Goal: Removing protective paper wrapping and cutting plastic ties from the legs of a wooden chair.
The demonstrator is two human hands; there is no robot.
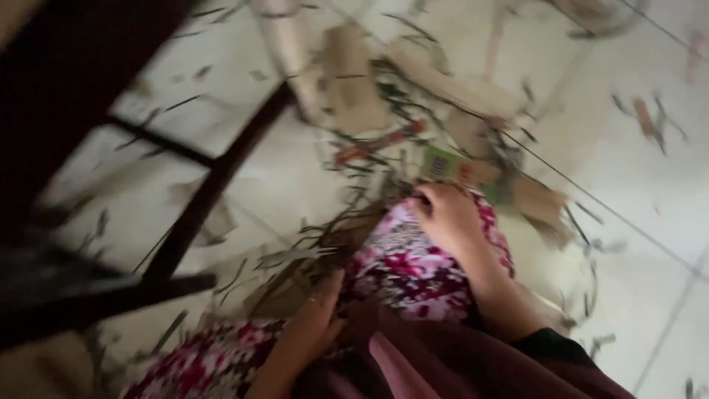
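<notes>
Head view: blurred hands (443, 218), scraps (354, 96).

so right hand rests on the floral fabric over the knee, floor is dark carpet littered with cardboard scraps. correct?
Not quite. The right hand does rest on the floral fabric, and cardboard scraps litter the floor, but the head view shows pale tiles with grout lines, not dark carpet.

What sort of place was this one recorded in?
Probably the floor of a home or small workshop: pale tiled floor littered with torn brown cardboard pieces and thin dark strips, beside dark wooden furniture legs. The frame is blurred.
</notes>
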